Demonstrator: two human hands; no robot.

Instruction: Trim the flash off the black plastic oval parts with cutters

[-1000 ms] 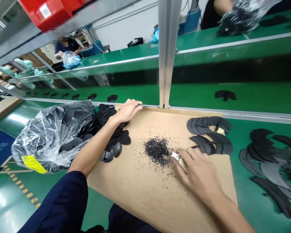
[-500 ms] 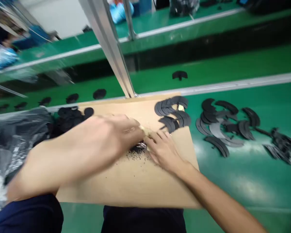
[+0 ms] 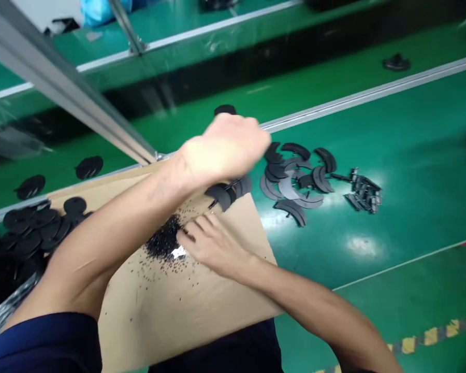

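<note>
Black granules (image 3: 163, 239) lie heaped on the cardboard sheet (image 3: 147, 316). What can go wrong?

Right hand (image 3: 213, 246), fingers spread, may push them off the sheet. Left hand (image 3: 227, 147) is blurred; I cannot tell its state.

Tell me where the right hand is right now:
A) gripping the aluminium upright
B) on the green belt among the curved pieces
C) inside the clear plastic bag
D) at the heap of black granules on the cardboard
D. The right hand lies over the brown cardboard sheet, its fingers at the edge of the heap of black granules.
</note>
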